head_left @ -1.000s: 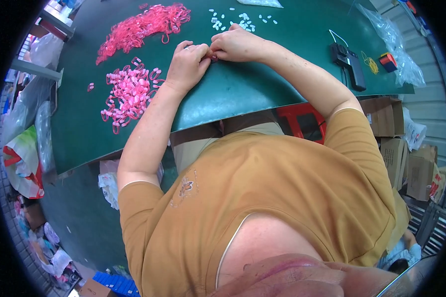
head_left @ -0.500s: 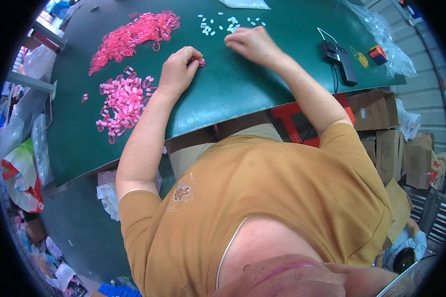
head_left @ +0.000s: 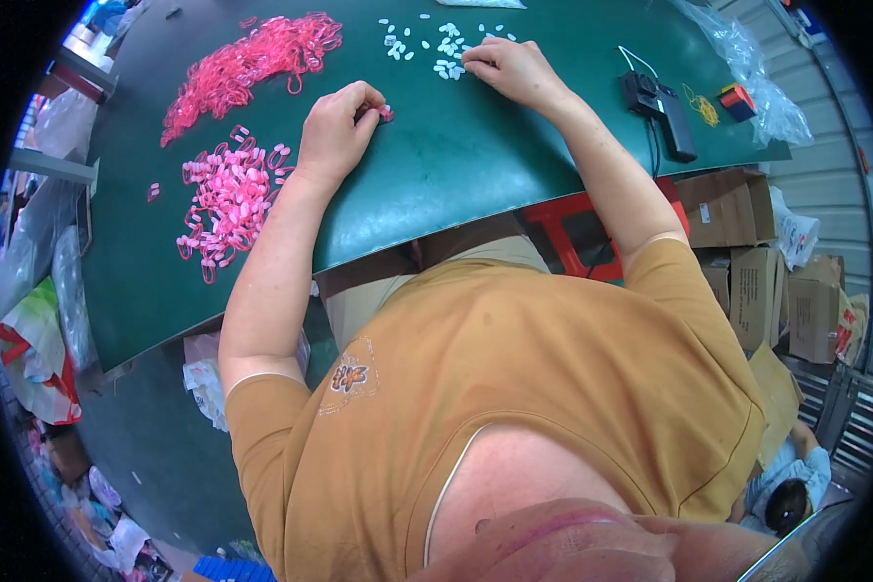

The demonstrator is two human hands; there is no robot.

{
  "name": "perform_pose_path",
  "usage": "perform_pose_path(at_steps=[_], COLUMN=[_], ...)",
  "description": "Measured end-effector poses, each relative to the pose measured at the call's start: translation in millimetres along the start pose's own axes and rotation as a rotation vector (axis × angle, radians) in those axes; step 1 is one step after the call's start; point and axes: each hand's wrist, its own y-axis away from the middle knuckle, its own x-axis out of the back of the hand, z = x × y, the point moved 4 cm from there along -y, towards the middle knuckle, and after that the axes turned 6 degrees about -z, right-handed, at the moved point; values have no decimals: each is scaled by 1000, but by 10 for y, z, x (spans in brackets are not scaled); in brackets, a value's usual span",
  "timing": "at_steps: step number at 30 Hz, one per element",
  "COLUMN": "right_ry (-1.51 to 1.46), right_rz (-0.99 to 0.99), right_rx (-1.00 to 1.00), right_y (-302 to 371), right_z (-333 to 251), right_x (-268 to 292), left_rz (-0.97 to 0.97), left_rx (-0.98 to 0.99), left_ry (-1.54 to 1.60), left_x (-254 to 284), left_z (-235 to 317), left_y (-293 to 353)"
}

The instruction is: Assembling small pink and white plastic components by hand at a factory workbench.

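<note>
My left hand (head_left: 336, 134) is closed in a pinch on a small pink hair tie (head_left: 387, 113), mostly hidden by the fingers. My right hand (head_left: 516, 72) reaches to the scattered white oval pieces (head_left: 448, 47), its thumb and forefinger together at their near right edge. Whether a piece is between those fingertips is too small to make out. Left of my left hand lies a heap of pink hair ties with pale pink oval pieces on them (head_left: 231, 194). Farther back spreads a larger pile of plain pink hair ties (head_left: 252, 73).
The green table (head_left: 436, 155) carries a black device with a cable (head_left: 671, 121), a yellow string bundle (head_left: 703, 107), a red-and-black box (head_left: 736, 102) and clear plastic (head_left: 761, 78) at the right. Cardboard boxes (head_left: 727, 209) and a red stool (head_left: 574, 238) stand below. A person (head_left: 791, 495) is at lower right.
My right hand has moved right and slightly away from me, its fingertips coming to the edge of the white pieces. My left hand keeps its pinch in nearly the same place. The view has shifted slightly.
</note>
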Motion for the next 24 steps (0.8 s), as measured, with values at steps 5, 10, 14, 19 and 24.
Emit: perform_pose_path(at_steps=[5, 10, 14, 19, 24], right_ry=[139, 248, 275, 121, 91], right_rz=[-29, -3, 35, 11, -89], right_rx=[64, 98, 132, 202, 333], right_y=[-26, -63, -120, -22, 87], right_z=[-220, -304, -285, -467, -694], right_x=[-35, -26, -65, 47, -34], left_rz=[40, 73, 44, 31, 32], left_rx=[-40, -76, -55, -39, -36], left_ry=[-2, -15, -24, -50, -60], left_x=[8, 13, 1, 10, 0], left_z=[14, 32, -3, -6, -32], left_y=[6, 8, 15, 27, 24])
